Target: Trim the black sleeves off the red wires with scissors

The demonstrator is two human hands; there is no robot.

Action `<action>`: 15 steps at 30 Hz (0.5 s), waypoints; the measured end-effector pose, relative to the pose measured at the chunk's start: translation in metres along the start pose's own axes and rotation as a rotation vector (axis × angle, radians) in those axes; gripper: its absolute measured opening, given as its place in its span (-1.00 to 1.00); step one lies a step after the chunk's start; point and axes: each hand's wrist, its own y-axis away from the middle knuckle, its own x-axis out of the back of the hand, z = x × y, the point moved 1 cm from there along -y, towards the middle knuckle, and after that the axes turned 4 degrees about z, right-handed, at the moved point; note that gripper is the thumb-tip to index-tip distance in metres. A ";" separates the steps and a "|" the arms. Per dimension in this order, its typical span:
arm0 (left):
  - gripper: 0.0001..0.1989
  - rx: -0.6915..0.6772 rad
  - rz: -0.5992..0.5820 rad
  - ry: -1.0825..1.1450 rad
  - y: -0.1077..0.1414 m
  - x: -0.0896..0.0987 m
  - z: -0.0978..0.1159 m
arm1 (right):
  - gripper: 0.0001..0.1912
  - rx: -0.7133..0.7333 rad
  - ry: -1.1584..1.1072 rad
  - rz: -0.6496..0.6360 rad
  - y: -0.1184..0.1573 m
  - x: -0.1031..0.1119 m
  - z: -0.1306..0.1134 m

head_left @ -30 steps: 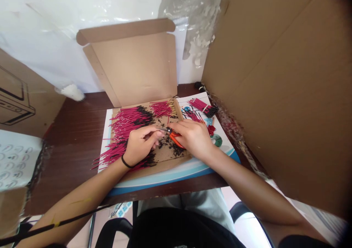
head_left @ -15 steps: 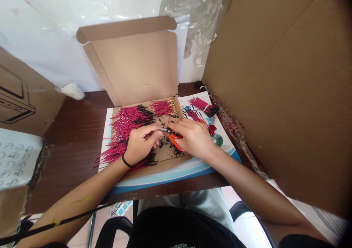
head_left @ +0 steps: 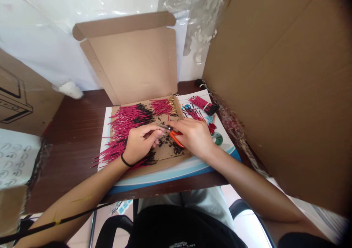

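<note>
My right hand (head_left: 195,136) is closed around orange-handled pliers (head_left: 176,138), their jaws pointing left at the fingertips of my left hand. My left hand (head_left: 141,141) is pinched, and whatever lies between thumb and forefinger is too small or hidden to name. Left of and under that hand lie many red wires with black ends (head_left: 129,118), spread in rows on the flat cardboard box (head_left: 165,154). Behind the pliers sits a smaller pile of red wires with gold-coloured tips (head_left: 162,106). Little black scraps (head_left: 177,149) are strewn below the jaws.
The box's raised lid (head_left: 134,65) leans at the wall. To the right, a banded bundle of red and black wires (head_left: 205,104) rests on a printed sheet (head_left: 228,149). A tall cardboard panel (head_left: 275,87) borders the right side; a clear bag with white contents (head_left: 70,89) stands back left.
The pliers' jaws have shifted slightly up and right, a little away from my left fingertips. My left hand keeps its pinch, and the wire piles look the same.
</note>
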 end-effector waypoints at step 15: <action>-0.74 0.169 0.188 0.695 -0.002 -0.003 0.006 | -0.67 -0.261 -0.508 0.131 -0.004 0.001 -0.015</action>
